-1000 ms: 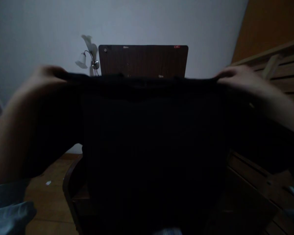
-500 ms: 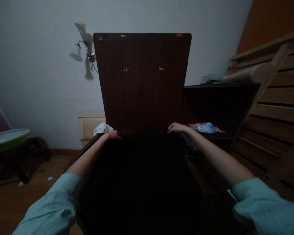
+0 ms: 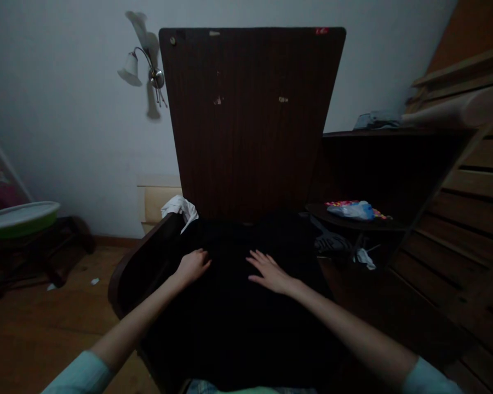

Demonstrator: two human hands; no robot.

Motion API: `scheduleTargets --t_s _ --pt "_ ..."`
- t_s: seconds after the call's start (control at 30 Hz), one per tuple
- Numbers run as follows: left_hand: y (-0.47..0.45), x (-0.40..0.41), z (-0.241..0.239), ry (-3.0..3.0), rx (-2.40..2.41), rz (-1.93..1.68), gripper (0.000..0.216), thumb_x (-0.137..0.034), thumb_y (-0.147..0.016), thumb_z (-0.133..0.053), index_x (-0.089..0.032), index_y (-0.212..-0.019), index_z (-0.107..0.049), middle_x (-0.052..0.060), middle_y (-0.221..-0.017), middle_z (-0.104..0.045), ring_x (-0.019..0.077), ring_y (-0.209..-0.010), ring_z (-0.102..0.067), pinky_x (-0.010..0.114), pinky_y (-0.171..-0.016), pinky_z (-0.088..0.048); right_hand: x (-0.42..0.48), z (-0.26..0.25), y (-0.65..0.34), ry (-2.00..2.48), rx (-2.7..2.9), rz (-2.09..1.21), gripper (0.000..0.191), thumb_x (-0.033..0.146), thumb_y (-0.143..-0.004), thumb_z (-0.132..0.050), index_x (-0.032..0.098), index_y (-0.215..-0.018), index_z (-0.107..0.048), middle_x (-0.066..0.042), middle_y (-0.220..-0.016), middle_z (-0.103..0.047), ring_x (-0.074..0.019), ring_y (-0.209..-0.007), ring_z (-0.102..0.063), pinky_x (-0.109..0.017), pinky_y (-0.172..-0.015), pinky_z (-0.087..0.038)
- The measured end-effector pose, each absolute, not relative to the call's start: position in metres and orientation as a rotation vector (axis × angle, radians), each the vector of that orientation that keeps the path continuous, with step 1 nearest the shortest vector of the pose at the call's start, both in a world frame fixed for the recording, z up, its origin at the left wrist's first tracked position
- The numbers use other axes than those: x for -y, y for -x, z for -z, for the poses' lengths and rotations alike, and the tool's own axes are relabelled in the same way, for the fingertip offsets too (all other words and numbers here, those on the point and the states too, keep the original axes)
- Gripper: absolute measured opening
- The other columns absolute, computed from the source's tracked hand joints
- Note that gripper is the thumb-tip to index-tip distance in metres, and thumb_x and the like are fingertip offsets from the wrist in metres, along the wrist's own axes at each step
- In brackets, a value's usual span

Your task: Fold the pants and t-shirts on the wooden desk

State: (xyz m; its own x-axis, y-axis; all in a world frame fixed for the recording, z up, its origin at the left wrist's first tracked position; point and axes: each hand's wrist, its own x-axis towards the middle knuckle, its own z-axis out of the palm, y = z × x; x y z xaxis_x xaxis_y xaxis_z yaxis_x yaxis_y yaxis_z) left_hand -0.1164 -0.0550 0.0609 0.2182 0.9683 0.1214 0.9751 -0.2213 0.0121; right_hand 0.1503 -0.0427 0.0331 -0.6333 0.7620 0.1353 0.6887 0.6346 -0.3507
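Observation:
A black cloth (image 3: 238, 317) lies spread over a surface before me, too dark to show its folds. On its left part rests my left hand (image 3: 192, 266), thumb apart from the slightly bent fingers, holding nothing. My right hand (image 3: 271, 272) is flat on the cloth further right, fingers spread, also bare. Behind the cloth's far edge stands an upright dark brown wooden panel (image 3: 250, 120). A white crumpled cloth (image 3: 179, 207) hangs on the dark wooden armrest (image 3: 125, 273) at the left.
To the right, a dark shelf (image 3: 398, 219) bears a plastic bag (image 3: 353, 210). Wooden slats (image 3: 468, 219) lean at the far right. A green basin (image 3: 22, 221) sits on a low stand at the left. A lamp (image 3: 132, 68) is mounted on the wall.
Both hands have left the far edge of the black cloth and come nearer to me and closer together, onto its middle. The right fingers have let go and spread. My view has tilted down.

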Motion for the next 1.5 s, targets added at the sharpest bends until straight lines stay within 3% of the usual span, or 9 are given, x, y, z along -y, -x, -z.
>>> scheduleTargets --t_s 0.27,0.4,0.53,0.73,0.83,1.0,1.2,1.33,1.5 --pt "0.187 0.092 -0.034 1.846 2.351 0.196 0.045 -0.046 -0.081 -0.034 -0.010 -0.092 -0.059 0.017 -0.097 -0.057 0.0291 -0.095 -0.054 0.035 -0.073 -0.045 0.089 -0.006 -0.177 1.242 2.665 -0.514 0.058 0.055 -0.083 -0.026 0.026 -0.134 -0.026 -0.003 -0.142 -0.020 -0.0190 -0.131 -0.010 -0.044 -0.106 -0.010" --pt "0.195 0.064 -0.030 1.835 2.646 0.610 0.050 -0.054 -0.071 -0.045 -0.009 -0.085 -0.062 0.016 -0.089 -0.063 0.0297 -0.088 -0.059 0.035 -0.072 -0.046 0.098 -0.005 -0.184 1.227 2.674 -0.539 0.057 0.054 -0.084 -0.026 0.027 -0.134 -0.025 -0.002 -0.142 -0.020 -0.0185 -0.131 -0.011 -0.044 -0.107 -0.010" --pt "0.195 0.032 -0.030 1.521 2.776 1.258 0.043 -0.047 -0.067 -0.055 -0.008 -0.082 -0.062 0.012 -0.073 -0.066 0.0288 -0.078 -0.062 0.033 -0.065 -0.048 0.098 -0.001 -0.186 1.241 2.664 -0.546 0.057 0.054 -0.083 -0.029 0.026 -0.133 -0.028 -0.002 -0.142 -0.021 -0.0188 -0.131 -0.012 -0.044 -0.106 -0.011" --pt "0.172 0.003 -0.060 1.402 2.622 1.328 0.037 -0.033 -0.080 -0.040 -0.006 -0.101 -0.052 0.017 -0.095 -0.062 0.0287 -0.092 -0.058 0.036 -0.076 -0.045 0.097 -0.005 -0.181 1.244 2.633 -0.536 0.056 0.054 -0.082 -0.035 0.025 -0.130 -0.034 -0.004 -0.140 -0.027 -0.0215 -0.130 -0.018 -0.044 -0.105 -0.015" --pt "0.147 0.002 -0.072 1.861 2.296 1.166 0.039 -0.027 -0.076 -0.049 -0.011 -0.111 -0.045 0.013 -0.107 -0.057 0.0243 -0.099 -0.054 0.033 -0.082 -0.043 0.087 -0.019 -0.180 1.205 2.630 -0.601 0.052 0.051 -0.078 -0.045 0.022 -0.121 -0.048 -0.007 -0.132 -0.041 -0.0235 -0.122 -0.034 -0.040 -0.101 -0.027" --pt "0.122 0.027 -0.052 2.444 1.910 0.393 0.070 -0.015 -0.066 -0.058 -0.015 -0.127 -0.025 0.013 -0.119 -0.048 0.0245 -0.107 -0.049 0.031 -0.083 -0.042 0.039 -0.051 -0.180 1.315 2.401 -0.719 0.034 0.041 -0.081 -0.043 0.018 -0.100 -0.060 -0.008 -0.098 -0.064 -0.0204 -0.091 -0.058 -0.034 -0.083 -0.042" --pt "0.125 0.051 -0.026 2.253 1.947 0.234 0.035 -0.020 -0.078 -0.045 -0.011 -0.111 -0.041 0.014 -0.107 -0.052 0.0235 -0.097 -0.052 0.031 -0.078 -0.043 -0.031 -0.058 -0.132 1.471 2.083 -0.657 0.040 0.033 -0.074 -0.056 0.015 -0.109 -0.052 -0.010 -0.101 -0.062 -0.0182 -0.088 -0.059 -0.028 -0.076 -0.044" --pt "0.136 0.061 -0.026 2.174 2.067 0.161 0.029 -0.022 -0.079 -0.044 -0.012 -0.106 -0.043 0.013 -0.104 -0.053 0.0237 -0.095 -0.053 0.030 -0.072 -0.044 -0.062 -0.052 -0.076 1.499 2.111 -0.505 0.053 0.032 -0.069 -0.062 0.016 -0.116 -0.046 -0.013 -0.118 -0.052 -0.0222 -0.106 -0.050 -0.031 -0.084 -0.039" --pt "0.157 0.080 -0.025 2.187 2.191 0.282 0.030 -0.016 -0.080 -0.042 -0.014 -0.110 -0.041 0.013 -0.111 -0.053 0.0203 -0.095 -0.056 0.027 -0.074 -0.044 -0.087 -0.048 -0.039 1.572 2.127 -0.453 0.017 0.023 -0.065 -0.065 0.019 -0.082 -0.061 -0.007 -0.101 -0.060 -0.0236 -0.101 -0.050 -0.032 -0.080 -0.038"
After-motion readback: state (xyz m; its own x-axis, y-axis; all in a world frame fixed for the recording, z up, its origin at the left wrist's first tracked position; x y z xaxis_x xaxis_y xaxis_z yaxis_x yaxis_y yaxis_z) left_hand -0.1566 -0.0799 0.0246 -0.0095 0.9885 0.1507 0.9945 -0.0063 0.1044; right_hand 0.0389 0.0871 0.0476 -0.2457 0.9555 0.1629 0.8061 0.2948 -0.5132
